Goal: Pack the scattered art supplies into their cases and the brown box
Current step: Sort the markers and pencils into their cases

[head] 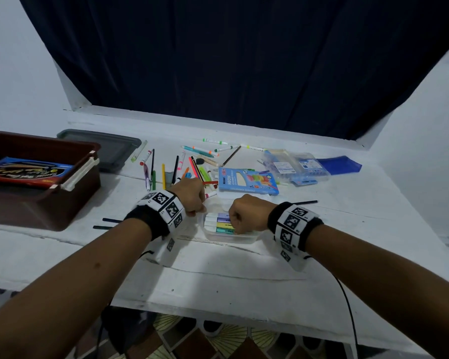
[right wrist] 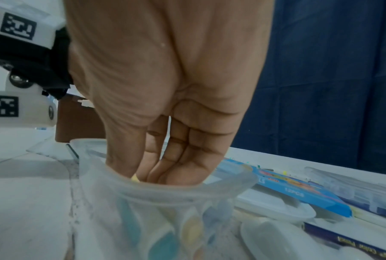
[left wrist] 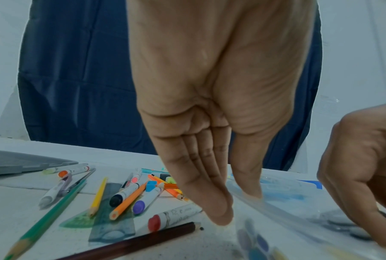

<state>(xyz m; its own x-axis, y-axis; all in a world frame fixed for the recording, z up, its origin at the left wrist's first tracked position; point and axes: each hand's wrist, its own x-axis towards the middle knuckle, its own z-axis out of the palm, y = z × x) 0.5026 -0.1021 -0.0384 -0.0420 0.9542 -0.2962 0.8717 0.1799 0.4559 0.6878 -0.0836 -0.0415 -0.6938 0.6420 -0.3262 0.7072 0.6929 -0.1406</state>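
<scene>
A clear plastic case (head: 228, 238) (right wrist: 165, 191) with several pastel markers (head: 219, 224) lying in it sits mid-table. My left hand (head: 192, 200) (left wrist: 232, 205) is at the case's far left corner, with straight fingers outside and the thumb on the clear wall (left wrist: 287, 211), pinching it. My right hand (head: 244, 213) (right wrist: 147, 176) reaches down into the case's right end. Its thumb and fingers pinch a yellowish marker tip (right wrist: 134, 177). The brown box (head: 42, 200) (right wrist: 76, 119) stands open at the left with a flat pack (head: 29, 172) inside.
Loose markers and pencils (head: 176, 164) (left wrist: 125, 197) lie behind my left hand, with a green ruler (left wrist: 112, 219). A blue pencil box (head: 246, 181), clear cases (head: 293, 164) and a blue pouch (head: 340, 164) lie back right. A grey lid (head: 106, 149) lies behind the box. Dark pencils (head: 106, 224) lie front left.
</scene>
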